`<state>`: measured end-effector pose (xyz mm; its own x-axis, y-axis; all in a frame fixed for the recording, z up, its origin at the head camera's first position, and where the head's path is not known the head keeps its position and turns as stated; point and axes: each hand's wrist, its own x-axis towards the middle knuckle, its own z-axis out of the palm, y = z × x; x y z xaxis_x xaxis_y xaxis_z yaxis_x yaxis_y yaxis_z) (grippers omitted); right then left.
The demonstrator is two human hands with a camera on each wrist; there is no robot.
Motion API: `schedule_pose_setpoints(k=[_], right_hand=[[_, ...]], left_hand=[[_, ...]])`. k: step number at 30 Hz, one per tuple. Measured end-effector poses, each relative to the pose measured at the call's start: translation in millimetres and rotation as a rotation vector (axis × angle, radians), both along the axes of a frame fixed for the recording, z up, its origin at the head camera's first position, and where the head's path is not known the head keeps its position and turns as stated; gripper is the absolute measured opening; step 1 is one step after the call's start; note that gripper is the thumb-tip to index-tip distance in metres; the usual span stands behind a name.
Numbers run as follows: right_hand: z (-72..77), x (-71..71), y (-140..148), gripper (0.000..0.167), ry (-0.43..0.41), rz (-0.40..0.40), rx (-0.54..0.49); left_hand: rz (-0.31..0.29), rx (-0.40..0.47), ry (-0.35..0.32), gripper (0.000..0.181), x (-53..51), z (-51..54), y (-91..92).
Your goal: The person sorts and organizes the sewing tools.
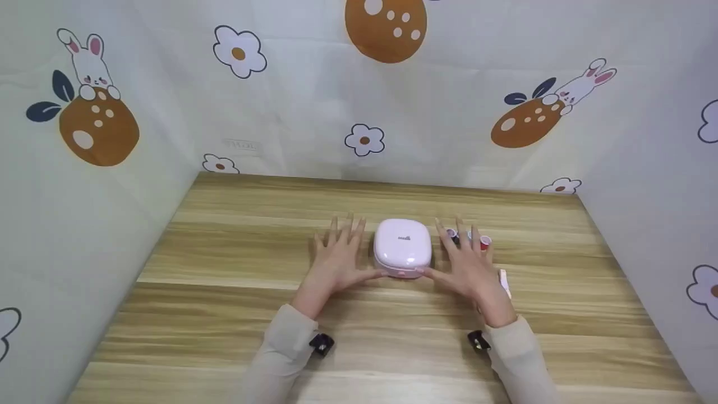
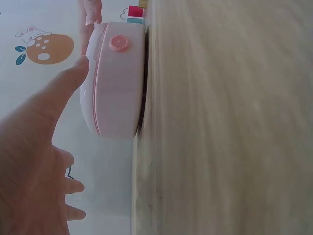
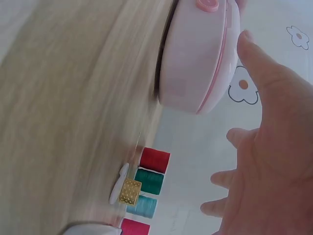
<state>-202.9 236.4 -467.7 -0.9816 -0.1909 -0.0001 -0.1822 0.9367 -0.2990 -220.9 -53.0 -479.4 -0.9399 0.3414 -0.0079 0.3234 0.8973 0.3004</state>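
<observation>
A pale pink rounded box (image 1: 403,244) stands on the table with its lid down. A round pink button (image 2: 119,43) marks its front. My left hand (image 1: 336,264) is at its left side, fingers spread and the thumb reaching to the lid's front edge. Mirroring it on the right, my right hand (image 1: 468,269) has spread fingers, and its thumb is at the front corner of the lid. Whether the thumbs press is hard to tell. Neither hand grips anything.
Right of the box stand several thread spools, among them a red spool (image 3: 155,160) and a green spool (image 3: 149,181). A gold thimble (image 3: 129,191) is beside them. A small white object (image 1: 504,282) lies by the right wrist. Patterned cloth (image 1: 303,112) encloses the wooden table (image 1: 235,314).
</observation>
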Motion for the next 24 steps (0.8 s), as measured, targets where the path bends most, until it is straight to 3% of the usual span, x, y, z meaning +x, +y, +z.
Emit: schedule_pose_setpoints(k=[5,11,19,24], right_hand=[[-2.9,-2.2,0,0.113,0.006,0.041,-0.075],[-4.9,-8.0,1,0.111,-0.006,0.124,-0.247],[-6.1,-19.7,0,0.104,-0.044,0.218,-0.354],[-6.8,-27.3,-3,0.102,-0.058,0.249,-0.384]], left_hand=[[-0.008,0.030,-0.067,0.125,-1.2,2.1,0.2],[-0.022,0.089,-0.126,0.128,-6.3,3.1,0.3],[-0.100,0.220,-0.148,0.131,-13.7,-1.4,-1.3],[-0.159,0.248,-0.134,0.129,-18.4,-4.8,-0.8]])
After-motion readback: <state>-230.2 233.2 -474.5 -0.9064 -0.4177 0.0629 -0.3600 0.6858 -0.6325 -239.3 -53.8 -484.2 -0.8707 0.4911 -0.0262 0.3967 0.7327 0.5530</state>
